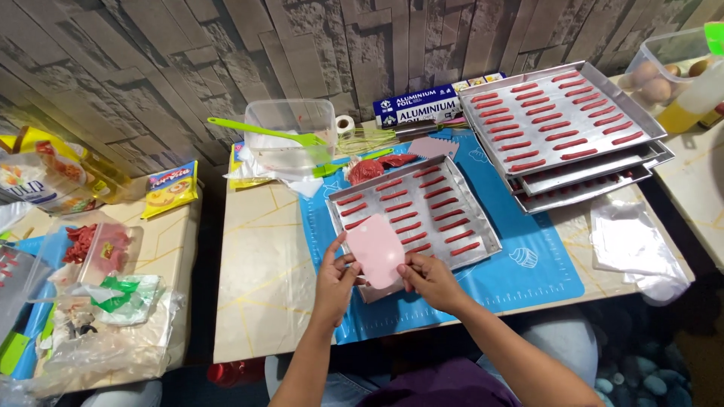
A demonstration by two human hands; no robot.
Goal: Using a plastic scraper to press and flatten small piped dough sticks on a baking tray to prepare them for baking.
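Pink scraper point(375, 250) is pinched by both hands, left point(336, 277) and right point(427, 277), over the tray's point(489, 243) near edge. It is best kept flat, clear of the red strips point(422, 211).

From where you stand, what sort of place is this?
Probably a home kitchen or small home food workspace: metal trays lined with red strips, a blue baking mat, a box of foil, and a tub of eggs on small tables.

grey stone-pattern wall point(226, 45) behind two cream tables point(256, 249), pebbled floor point(641, 369).
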